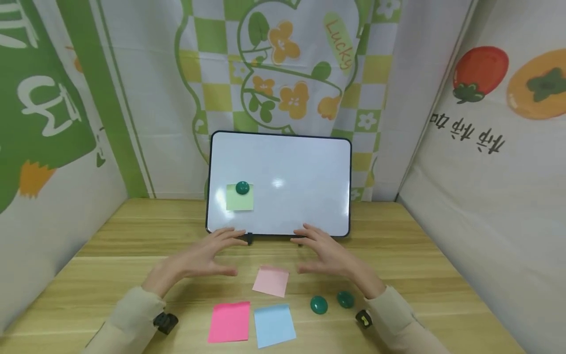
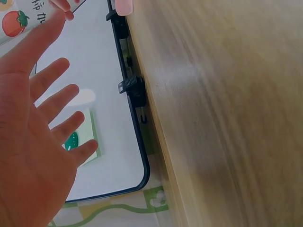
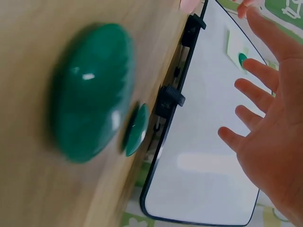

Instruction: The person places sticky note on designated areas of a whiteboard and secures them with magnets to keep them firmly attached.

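Observation:
Both hands are raised over the table, palms facing each other, holding nothing. My left hand (image 1: 205, 256) has its fingers spread, left of a pale pink sticky note (image 1: 271, 281). On the other side of that note is my right hand (image 1: 326, 253), its fingers likewise apart. Behind them a whiteboard (image 1: 292, 182) stands upright, with a light green sticky note (image 1: 240, 200) under a green round magnet (image 1: 242, 188). Two more green magnets, one (image 1: 319, 305) and another (image 1: 345, 299), lie near the right forearm. Closer in are a hot pink note (image 1: 229, 322) and a blue note (image 1: 274, 325).
The wooden table (image 1: 376, 255) has printed curtains behind and at both sides. Black clips (image 2: 132, 87) hold the whiteboard's lower edge. Each wrist wears a beige sleeve, with a dark device at the left (image 1: 165, 322) and the right (image 1: 364, 318).

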`<act>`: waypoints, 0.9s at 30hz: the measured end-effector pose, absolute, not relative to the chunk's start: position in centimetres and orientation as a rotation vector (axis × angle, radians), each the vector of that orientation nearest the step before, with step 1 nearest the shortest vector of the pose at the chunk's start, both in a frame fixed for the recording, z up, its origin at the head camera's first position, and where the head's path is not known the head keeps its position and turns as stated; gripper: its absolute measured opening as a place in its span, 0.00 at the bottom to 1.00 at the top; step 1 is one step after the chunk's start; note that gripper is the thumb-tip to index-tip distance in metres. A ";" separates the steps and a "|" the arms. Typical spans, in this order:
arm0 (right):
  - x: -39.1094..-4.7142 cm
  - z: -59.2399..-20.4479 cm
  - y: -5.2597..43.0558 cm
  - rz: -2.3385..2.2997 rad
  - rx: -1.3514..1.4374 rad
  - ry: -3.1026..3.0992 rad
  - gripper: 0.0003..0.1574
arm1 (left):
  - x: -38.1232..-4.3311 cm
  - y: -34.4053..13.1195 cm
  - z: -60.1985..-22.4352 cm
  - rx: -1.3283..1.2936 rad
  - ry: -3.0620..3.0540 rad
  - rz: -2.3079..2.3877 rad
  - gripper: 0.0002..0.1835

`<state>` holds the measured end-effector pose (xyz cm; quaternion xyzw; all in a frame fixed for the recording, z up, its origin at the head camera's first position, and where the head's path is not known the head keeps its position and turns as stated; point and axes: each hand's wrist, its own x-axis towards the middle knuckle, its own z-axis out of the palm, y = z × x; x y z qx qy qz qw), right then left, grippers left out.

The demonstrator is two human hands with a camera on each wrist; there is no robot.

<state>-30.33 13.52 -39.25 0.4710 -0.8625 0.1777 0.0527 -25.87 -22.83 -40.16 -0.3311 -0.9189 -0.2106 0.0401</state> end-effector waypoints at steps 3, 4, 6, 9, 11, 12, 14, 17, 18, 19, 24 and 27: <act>-30.1 -39.4 14.0 0.560 1.427 -2.653 0.43 | -25.7 -22.8 -40.5 -1.027 -2.813 -0.638 0.35; -30.0 -39.4 14.2 0.569 1.427 -2.664 0.42 | -25.7 -22.7 -40.6 -1.033 -2.813 -0.631 0.34; -30.0 -39.6 14.5 0.581 1.438 -2.672 0.42 | -25.7 -22.6 -40.8 -1.054 -2.805 -0.628 0.34; -29.9 -39.7 14.9 0.593 1.483 -2.673 0.42 | -25.7 -22.6 -41.1 -1.091 -2.808 -0.651 0.33; -29.9 -39.8 15.1 0.592 1.518 -2.680 0.43 | -25.6 -22.6 -41.2 -1.107 -2.817 -0.675 0.32; -29.9 -39.8 15.2 0.597 1.534 -2.688 0.43 | -25.5 -22.6 -41.2 -1.108 -2.828 -0.691 0.33; -29.9 -39.8 15.3 0.593 1.555 -2.711 0.44 | -25.4 -22.6 -41.3 -1.097 -2.853 -0.714 0.33; -29.9 -39.8 15.5 0.614 1.565 -2.754 0.44 | -25.2 -22.6 -41.3 -1.088 -2.889 -0.730 0.32; -29.9 -39.7 15.5 0.621 1.569 -2.773 0.44 | -25.2 -22.5 -41.3 -1.097 -2.896 -0.727 0.31; -29.9 -39.6 15.6 0.625 1.573 -2.791 0.44 | -25.1 -22.5 -41.4 -1.108 -2.903 -0.719 0.30; -29.9 -39.7 16.0 0.645 1.597 -2.856 0.42 | -25.0 -22.3 -41.4 -1.142 -2.946 -0.696 0.22; -29.9 -40.0 16.2 0.660 1.594 -2.888 0.41 | -24.8 -22.3 -41.2 -1.154 -2.977 -0.713 0.19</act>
